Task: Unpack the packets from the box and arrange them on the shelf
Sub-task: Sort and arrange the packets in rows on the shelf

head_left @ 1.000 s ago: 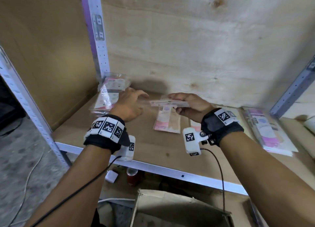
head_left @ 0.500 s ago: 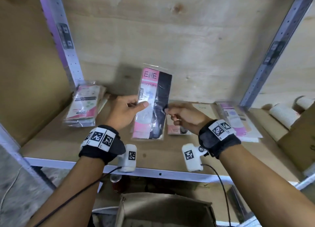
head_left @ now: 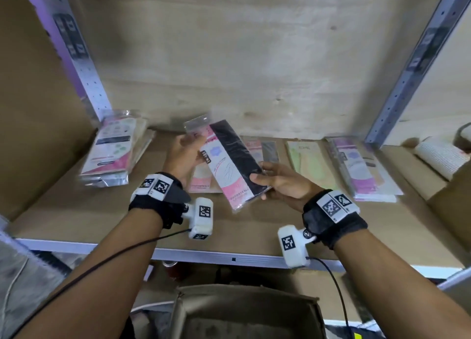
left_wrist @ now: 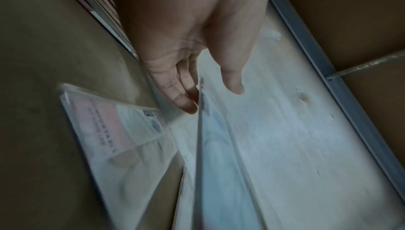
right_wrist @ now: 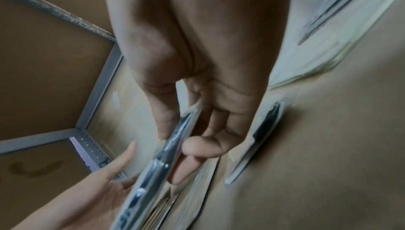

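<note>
A pink and black packet (head_left: 229,160) in clear wrap hangs slanted above the shelf board (head_left: 280,224), its top leaning left. My right hand (head_left: 270,179) pinches its lower end between thumb and fingers, as the right wrist view (right_wrist: 181,138) shows edge-on. My left hand (head_left: 184,152) lies at the packet's upper left; in the left wrist view (left_wrist: 211,98) its fingers are straight against the packet's edge (left_wrist: 219,164), thumb apart. The cardboard box (head_left: 244,310) stands open below the shelf.
On the shelf lie a stack of packets (head_left: 112,155) at the left, a pink packet (head_left: 201,183) under the held one, a pink-grey packet (head_left: 262,150), a green packet (head_left: 308,162) and a purple stack (head_left: 362,168). Metal uprights (head_left: 407,63) flank the bay; a white roll (head_left: 441,157) lies beyond.
The packet went from flat and edge-on to upright, and now slants with its top to the left, lower over the shelf. My right hand slid down to its bottom end.
</note>
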